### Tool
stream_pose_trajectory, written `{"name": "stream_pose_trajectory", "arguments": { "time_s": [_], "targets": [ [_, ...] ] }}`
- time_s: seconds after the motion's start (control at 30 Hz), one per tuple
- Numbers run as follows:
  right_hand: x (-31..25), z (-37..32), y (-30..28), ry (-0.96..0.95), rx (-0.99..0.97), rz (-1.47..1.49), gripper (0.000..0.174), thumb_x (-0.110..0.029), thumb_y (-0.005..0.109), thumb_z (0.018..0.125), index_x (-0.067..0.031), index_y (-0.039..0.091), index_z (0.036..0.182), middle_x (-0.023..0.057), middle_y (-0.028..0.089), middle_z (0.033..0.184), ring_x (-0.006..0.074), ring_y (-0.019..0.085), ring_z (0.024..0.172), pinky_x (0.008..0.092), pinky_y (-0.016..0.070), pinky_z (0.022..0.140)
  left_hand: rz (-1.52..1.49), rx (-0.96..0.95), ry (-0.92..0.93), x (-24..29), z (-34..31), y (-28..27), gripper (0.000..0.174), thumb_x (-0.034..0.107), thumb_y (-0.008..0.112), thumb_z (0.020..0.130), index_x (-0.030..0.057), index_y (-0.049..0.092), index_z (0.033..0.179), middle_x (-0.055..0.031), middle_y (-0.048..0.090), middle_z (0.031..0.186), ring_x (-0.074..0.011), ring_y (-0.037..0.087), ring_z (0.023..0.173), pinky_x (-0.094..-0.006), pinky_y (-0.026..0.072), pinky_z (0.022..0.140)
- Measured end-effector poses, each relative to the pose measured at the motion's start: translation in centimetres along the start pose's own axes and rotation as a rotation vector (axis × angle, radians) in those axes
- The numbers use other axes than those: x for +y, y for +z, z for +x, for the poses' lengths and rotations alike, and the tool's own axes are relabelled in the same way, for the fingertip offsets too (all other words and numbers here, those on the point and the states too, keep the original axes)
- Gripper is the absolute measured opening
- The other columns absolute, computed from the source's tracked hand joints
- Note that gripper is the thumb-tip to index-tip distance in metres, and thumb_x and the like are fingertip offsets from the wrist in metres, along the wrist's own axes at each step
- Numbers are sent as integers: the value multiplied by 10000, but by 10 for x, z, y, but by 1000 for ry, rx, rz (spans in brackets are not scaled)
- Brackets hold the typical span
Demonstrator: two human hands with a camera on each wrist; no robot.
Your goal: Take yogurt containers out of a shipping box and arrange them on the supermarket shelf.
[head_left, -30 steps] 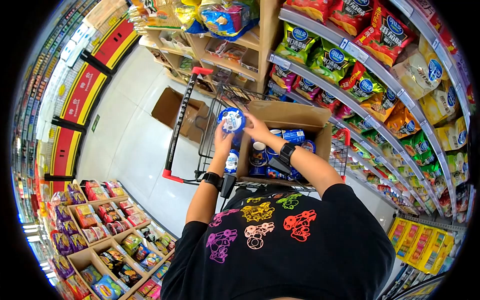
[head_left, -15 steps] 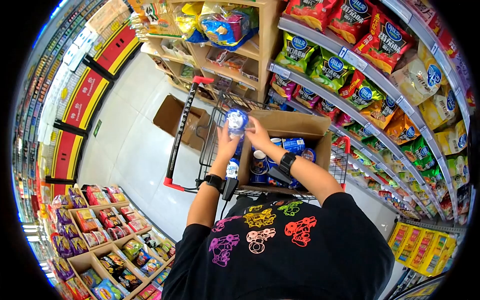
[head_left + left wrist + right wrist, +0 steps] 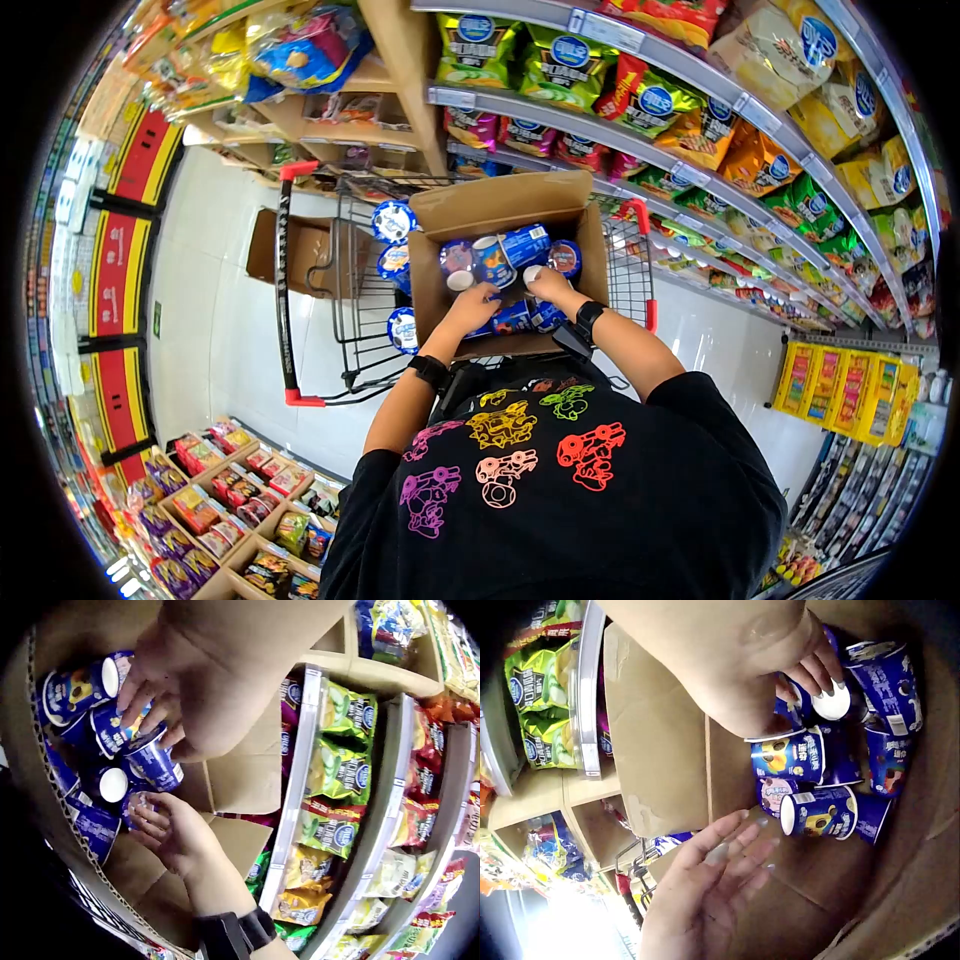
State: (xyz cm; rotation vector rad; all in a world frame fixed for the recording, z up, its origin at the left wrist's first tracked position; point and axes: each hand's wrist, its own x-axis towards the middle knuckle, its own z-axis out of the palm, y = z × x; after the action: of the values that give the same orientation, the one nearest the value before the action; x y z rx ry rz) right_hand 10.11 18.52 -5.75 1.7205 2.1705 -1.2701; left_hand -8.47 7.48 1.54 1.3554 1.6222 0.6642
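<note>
Printed blue paper cups (image 3: 525, 243) are piled in an open brown cardboard box (image 3: 500, 207), some laid on their sides, with white round ends exposed. The box is carried in a black wire shopping cart (image 3: 628, 255) with red corner pieces. Over the pile, inside the box, the left hand (image 3: 709, 892) is held with its fingers spread loosely and nothing gripped. The right hand (image 3: 184, 832) is placed among the cups with its fingers loosely bent; its fingertips are brought close to a white round cup end (image 3: 831, 701), but whether that end is touched cannot be told. Beside the box, three cups with blue-and-white lids (image 3: 395, 221) are stood in the cart. A second brown cardboard box (image 3: 264, 245) is set on the pale tiled floor (image 3: 210, 290). Green snack bags (image 3: 568, 68) are lined up on grey shelves (image 3: 660, 55).
</note>
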Motion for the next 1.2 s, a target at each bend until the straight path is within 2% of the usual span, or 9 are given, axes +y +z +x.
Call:
{"name": "stream_pose_trajectory", "arguments": {
  "time_s": [0.17, 0.23, 0.27, 0.4, 0.53, 0.73, 0.9, 1.03, 1.2],
  "targets": [
    [3, -1, -7, 260, 95, 7, 443, -293, 580, 651, 21, 609, 962, 245, 603, 965, 381, 542, 985, 431, 348, 903, -375, -152, -372, -45, 40, 36, 271, 209, 565, 757, 48, 598, 973, -85, 621, 844, -182, 584, 756, -305, 463, 671],
    [-57, -35, -64, 265, -65, 1, 565, -312, 595, 639, 37, 540, 1080, 250, 567, 1062, 372, 507, 1055, 430, 340, 925, -583, -30, -632, -33, 50, 39, 307, 230, 552, 778, 69, 552, 1040, -70, 583, 911, -192, 561, 789, -321, 452, 702],
    [-27, 1, -21, 400, 158, -4, 663, -335, 612, 628, 38, 474, 1158, 246, 519, 1150, 382, 463, 1109, 449, 301, 967, -640, -28, -707, -26, 57, 37, 352, 235, 533, 792, 95, 487, 1111, -70, 530, 1018, -218, 525, 889, -365, 425, 768],
    [-65, 10, -48, 454, 41, 7, 871, -412, 633, 651, -24, 232, 1320, 228, 241, 1374, 408, 214, 1266, 480, 264, 998, -923, 165, -821, -39, 80, 54, 390, 224, 524, 807, 134, 439, 1177, -52, 476, 1168, -238, 444, 1078, -410, 367, 852],
    [-50, 58, -29, 471, 268, 48, 803, -416, 614, 690, -13, 272, 1294, 222, 283, 1351, 383, 283, 1243, 506, 291, 980, -1073, 256, -820, -21, 91, 60, 401, 176, 519, 794, 122, 433, 1182, -53, 466, 1156, -225, 429, 1092, -453, 350, 889],
    [-36, 86, -19, 446, 165, 147, 736, -405, 613, 691, 17, 353, 1236, 257, 404, 1259, 398, 366, 1189, 446, 322, 974, -1097, 216, -592, -26, 109, 80, 399, 185, 503, 813, 111, 406, 1193, -65, 501, 1047, -211, 538, 919, -366, 479, 698],
    [-48, 68, -18, 545, 146, 161, 680, -373, 636, 673, 10, 404, 1184, 264, 471, 1180, 417, 405, 1145, 428, 333, 966, -1241, 321, -792, -18, 109, 83, 360, 218, 498, 835, 100, 399, 1161, -75, 511, 1013, -211, 558, 865, -356, 500, 679],
    [-83, 18, -47, 403, 4, 138, 768, -352, 633, 669, -31, 306, 1285, 190, 311, 1333, 369, 260, 1237, 501, 253, 983, -1239, 395, -867, -18, 99, 77, 362, 292, 495, 837, 83, 407, 1118, -77, 513, 1035, -222, 556, 883, -373, 464, 759],
    [-92, -50, -71, -389, 261, -64, 649, -301, 645, 678, -115, 396, 1249, 184, 280, 1339, 376, 203, 1250, 533, 187, 974, -1436, 326, -761, 13, 61, 47, 448, 454, 373, 857, 108, 494, 1114, -87, 584, 1021, -209, 583, 875, -312, 474, 734]
  ]
}}
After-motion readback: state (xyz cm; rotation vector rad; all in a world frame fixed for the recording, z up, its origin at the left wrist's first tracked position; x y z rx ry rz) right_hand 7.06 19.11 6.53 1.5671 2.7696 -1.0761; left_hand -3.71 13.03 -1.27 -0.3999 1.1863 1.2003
